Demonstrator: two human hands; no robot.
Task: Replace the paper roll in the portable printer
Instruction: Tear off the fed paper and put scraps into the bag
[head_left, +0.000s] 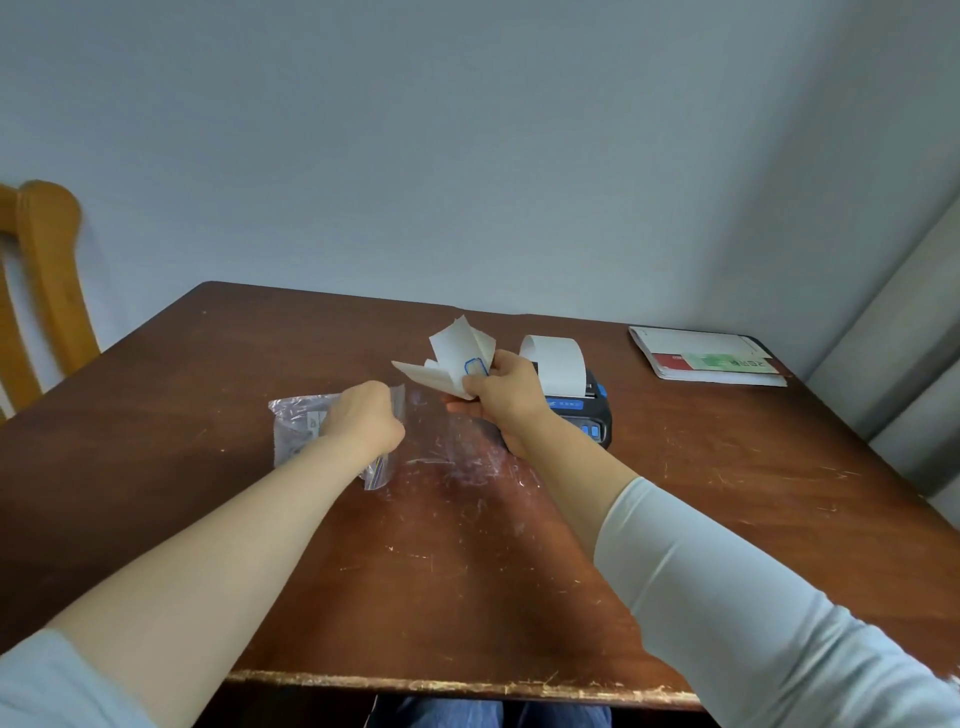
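- Paper strip (457, 358), white, loosely folded and with a blue outline printed on it, is pinched between the thumb and fingers of the right hand (506, 400), which holds it a little above the counter (467, 571).
- Left hand (366, 421) is curled and grips the raised edge of a clear plastic bag (447, 441); the rest of the bag lies flat on the counter between the two hands.
- Just behind the right hand stands the portable printer (597, 415), black with blue buttons, on the counter.
- A white paper band (558, 364) comes up out of the printer and curls over backward.
- Near the far right corner of the counter lies a thin booklet (706, 356), well apart from the printer.
- At the left side of the counter stands a wooden chair (47, 280).
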